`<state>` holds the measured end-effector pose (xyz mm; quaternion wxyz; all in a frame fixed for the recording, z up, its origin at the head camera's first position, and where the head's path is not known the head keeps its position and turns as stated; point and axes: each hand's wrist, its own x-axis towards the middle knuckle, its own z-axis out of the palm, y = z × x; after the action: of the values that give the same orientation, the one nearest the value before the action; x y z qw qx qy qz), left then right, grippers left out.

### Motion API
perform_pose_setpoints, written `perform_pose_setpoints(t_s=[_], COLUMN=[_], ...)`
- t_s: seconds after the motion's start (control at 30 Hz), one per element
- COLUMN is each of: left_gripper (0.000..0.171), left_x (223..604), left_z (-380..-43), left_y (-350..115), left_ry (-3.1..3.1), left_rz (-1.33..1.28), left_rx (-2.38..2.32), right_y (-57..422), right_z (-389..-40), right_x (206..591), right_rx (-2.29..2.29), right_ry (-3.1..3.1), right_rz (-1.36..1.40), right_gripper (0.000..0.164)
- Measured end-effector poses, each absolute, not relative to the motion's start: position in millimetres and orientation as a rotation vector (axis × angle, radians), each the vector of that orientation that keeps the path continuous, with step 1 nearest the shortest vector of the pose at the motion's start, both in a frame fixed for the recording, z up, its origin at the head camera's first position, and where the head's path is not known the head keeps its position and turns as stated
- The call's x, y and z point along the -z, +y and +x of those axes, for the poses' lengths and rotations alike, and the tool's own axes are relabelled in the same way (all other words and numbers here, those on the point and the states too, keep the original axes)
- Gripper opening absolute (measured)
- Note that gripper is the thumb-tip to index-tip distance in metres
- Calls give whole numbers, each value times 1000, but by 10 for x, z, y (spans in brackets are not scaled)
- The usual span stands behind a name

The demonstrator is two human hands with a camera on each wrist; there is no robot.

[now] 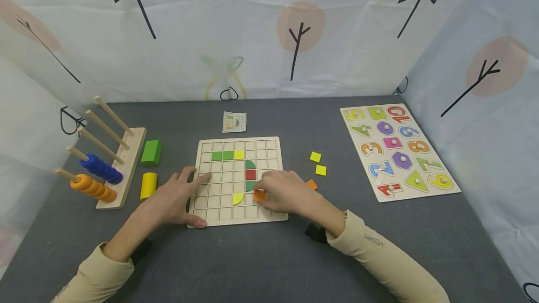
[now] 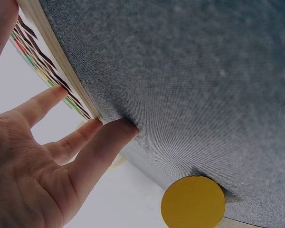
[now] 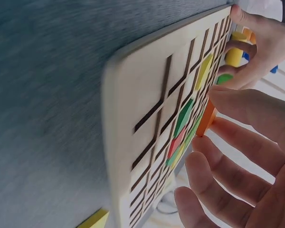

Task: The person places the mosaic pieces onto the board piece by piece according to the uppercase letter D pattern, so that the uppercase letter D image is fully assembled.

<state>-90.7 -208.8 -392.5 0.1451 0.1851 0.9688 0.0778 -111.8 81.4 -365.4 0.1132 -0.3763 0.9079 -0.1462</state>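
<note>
Toward the front-right corner of the pale wooden board with grooved squares point(image 1: 240, 222), the right hand point(image 1: 286, 191) pinches a flat orange tile point(image 1: 258, 195), its outline partly hidden, with the left hand point(image 1: 173, 200) spread wide at the board's left edge.

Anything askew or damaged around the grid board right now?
Only mildly odd: two yellow tiles and an orange tile lie loose right of the grid board, off its squares and unaligned, though probably just spare pieces. No damage or spill shows.
</note>
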Motion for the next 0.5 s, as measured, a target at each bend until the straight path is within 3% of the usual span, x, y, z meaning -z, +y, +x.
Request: perform_pose_setpoints(t_s=[0.17, 0.5], left_gripper=[120, 120], left_x=[3925, 3917], left_z=[-908, -899], left_y=[-2092, -2086], left_ry=[2791, 2784], left_rz=[540, 542], left_rx=[-226, -230], right_y=[637, 344], right_z=[-1139, -1155], right_x=[3665, 3698], right_rx=[418, 342], right_ry=[2641, 2629], right_rz=[-1155, -1202], right_gripper=[8, 18])
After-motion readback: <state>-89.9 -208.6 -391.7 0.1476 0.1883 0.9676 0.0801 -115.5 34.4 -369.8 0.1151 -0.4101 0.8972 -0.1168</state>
